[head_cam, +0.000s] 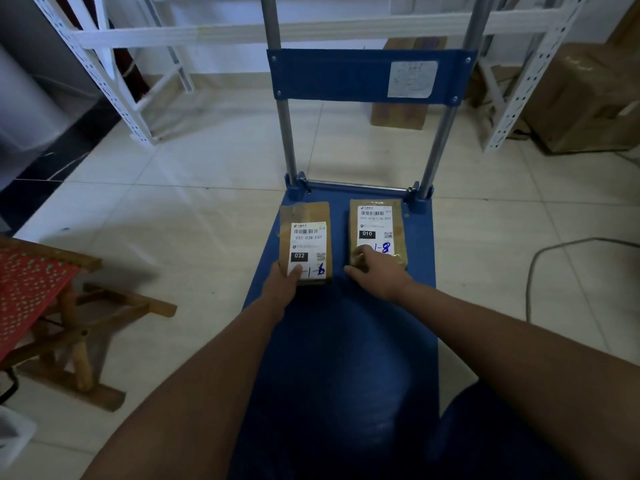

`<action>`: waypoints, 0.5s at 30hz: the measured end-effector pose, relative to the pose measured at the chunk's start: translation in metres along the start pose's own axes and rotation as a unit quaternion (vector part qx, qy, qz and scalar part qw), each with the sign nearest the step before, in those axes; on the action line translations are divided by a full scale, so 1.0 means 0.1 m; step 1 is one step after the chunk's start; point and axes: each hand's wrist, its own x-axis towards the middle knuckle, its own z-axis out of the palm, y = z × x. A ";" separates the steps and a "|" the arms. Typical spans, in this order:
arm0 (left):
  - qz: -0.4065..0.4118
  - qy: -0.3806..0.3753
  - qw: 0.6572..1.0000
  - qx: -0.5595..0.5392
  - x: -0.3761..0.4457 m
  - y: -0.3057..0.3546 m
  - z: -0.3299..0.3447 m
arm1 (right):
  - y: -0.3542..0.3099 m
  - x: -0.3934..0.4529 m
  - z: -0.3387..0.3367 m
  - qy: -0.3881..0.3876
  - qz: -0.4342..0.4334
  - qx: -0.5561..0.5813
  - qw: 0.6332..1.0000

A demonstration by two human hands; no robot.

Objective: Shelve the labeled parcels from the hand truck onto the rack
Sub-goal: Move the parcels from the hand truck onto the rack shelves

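Two labeled parcels, frame centre, lying flat on the blue hand truck deck. Left parcel marked 032; right parcel marked 010. Small taped cardboard, likely light and stiff; best taken by the near edges. Left hand pinches its parcel's near corner; right hand rests curled fingers on its parcel. White rack along the top; pale tiled floor.
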 end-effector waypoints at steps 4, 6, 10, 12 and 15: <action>0.011 -0.012 1.000 -0.024 -0.07 -0.08 -0.01 | -0.15 0.08 0.08 0.002 -0.007 0.027 1.000; 0.013 -0.019 0.999 -0.037 -0.10 -0.12 -0.02 | -0.23 0.13 0.13 0.010 -0.003 0.067 0.998; 0.023 -0.037 0.998 -0.053 -0.16 -0.20 -0.07 | -0.36 0.21 0.24 0.012 0.013 0.154 0.988; 0.021 -0.049 0.997 -0.061 -0.18 -0.23 -0.10 | -0.41 0.24 0.28 0.007 0.020 0.181 0.983; 0.019 -0.065 0.996 -0.064 -0.20 -0.24 -0.17 | -0.46 0.30 0.33 0.008 0.013 0.231 0.973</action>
